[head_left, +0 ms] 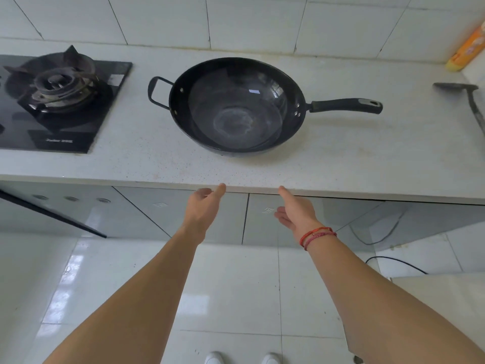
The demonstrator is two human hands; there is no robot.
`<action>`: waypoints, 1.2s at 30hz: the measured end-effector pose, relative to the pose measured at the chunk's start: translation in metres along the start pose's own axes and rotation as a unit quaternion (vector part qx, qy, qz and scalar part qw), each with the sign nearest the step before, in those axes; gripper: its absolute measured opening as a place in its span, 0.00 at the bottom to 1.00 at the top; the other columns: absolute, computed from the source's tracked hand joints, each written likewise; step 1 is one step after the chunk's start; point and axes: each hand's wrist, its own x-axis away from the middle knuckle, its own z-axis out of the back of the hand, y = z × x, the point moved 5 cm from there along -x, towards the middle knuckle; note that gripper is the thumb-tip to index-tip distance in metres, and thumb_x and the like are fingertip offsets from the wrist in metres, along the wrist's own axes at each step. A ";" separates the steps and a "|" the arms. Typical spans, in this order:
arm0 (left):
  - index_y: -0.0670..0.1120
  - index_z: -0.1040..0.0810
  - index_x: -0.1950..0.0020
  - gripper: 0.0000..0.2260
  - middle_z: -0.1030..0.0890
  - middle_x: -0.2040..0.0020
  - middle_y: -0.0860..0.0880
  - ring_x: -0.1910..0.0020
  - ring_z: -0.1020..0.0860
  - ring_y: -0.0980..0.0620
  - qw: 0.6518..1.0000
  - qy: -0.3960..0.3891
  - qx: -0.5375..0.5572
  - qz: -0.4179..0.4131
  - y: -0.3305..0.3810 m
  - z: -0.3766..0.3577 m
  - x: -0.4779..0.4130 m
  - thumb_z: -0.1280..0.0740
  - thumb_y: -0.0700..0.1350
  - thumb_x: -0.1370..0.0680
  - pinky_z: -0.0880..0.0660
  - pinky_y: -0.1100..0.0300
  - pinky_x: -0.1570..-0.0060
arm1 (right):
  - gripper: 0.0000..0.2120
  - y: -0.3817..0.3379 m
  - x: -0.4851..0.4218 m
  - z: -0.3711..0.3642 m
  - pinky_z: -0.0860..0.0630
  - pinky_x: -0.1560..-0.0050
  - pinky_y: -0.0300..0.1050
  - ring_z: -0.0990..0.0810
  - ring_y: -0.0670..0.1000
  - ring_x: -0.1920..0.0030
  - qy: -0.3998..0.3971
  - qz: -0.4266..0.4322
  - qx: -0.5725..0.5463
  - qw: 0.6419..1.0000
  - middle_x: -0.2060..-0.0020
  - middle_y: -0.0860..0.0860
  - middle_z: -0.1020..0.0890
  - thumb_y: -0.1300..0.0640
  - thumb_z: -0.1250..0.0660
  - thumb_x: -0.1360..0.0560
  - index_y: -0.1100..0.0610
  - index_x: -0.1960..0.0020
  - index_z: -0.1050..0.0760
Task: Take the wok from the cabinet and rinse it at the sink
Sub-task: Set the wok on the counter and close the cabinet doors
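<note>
While both arms stretch forward from the bottom of the view, the left hand and the right hand hang in the air just below the front edge of the counter, palms turned toward each other, fingers loose and spread, holding nothing. The two hands are apart, with a gap between them, and neither touches the counter or the cabinet doors behind them. A red string bracelet circles the right wrist.

On the counter above the hands sits the wok, dark and round, resting upright on its base. Its long black handle points to the right, and a small loop handle sticks out on the left side. The inside of the wok shows a pale ring near the bottom and a bright glint of light.

To the left of the wok, set into the counter, is a black glass stove with a burner on it. At the far right lies a dark spatula, and an orange and yellow packet leans against the tiled wall in the corner. Below, the cabinet doors are closed, a black cable runs across the glossy tile floor, and white shoe tips show at the bottom edge.
</note>
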 end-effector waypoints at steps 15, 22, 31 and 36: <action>0.41 0.33 0.26 0.34 0.31 0.27 0.44 0.28 0.34 0.43 0.828 0.093 -0.447 -0.326 0.103 0.059 0.142 0.39 0.64 0.22 0.34 0.48 0.32 | 0.33 -0.104 0.148 0.049 0.32 0.35 0.52 0.30 0.57 0.31 0.005 0.306 0.341 0.889 0.31 0.56 0.29 0.36 0.40 0.24 0.52 0.24 0.39; 0.44 0.38 0.23 0.42 0.36 0.23 0.42 0.24 0.38 0.41 0.757 0.117 -0.535 -0.356 0.104 0.077 0.188 0.54 0.71 0.27 0.35 0.46 0.29 | 0.32 -0.114 0.193 0.066 0.35 0.36 0.53 0.32 0.57 0.34 0.108 0.422 0.503 0.746 0.35 0.54 0.29 0.34 0.45 0.23 0.45 0.24 0.40; 0.45 0.39 0.21 0.43 0.38 0.21 0.43 0.23 0.41 0.42 0.751 0.140 -0.543 -0.348 0.120 0.069 0.203 0.55 0.71 0.28 0.37 0.47 0.29 | 0.31 -0.121 0.207 0.072 0.35 0.37 0.52 0.31 0.56 0.37 0.126 0.467 0.540 0.689 0.39 0.53 0.28 0.34 0.47 0.23 0.45 0.23 0.41; 0.46 0.42 0.20 0.46 0.40 0.20 0.44 0.22 0.42 0.44 0.765 0.155 -0.536 -0.322 0.121 0.063 0.199 0.59 0.72 0.31 0.38 0.48 0.28 | 0.31 -0.126 0.196 0.082 0.34 0.38 0.53 0.31 0.57 0.37 0.115 0.462 0.547 0.689 0.37 0.54 0.28 0.34 0.47 0.23 0.46 0.23 0.41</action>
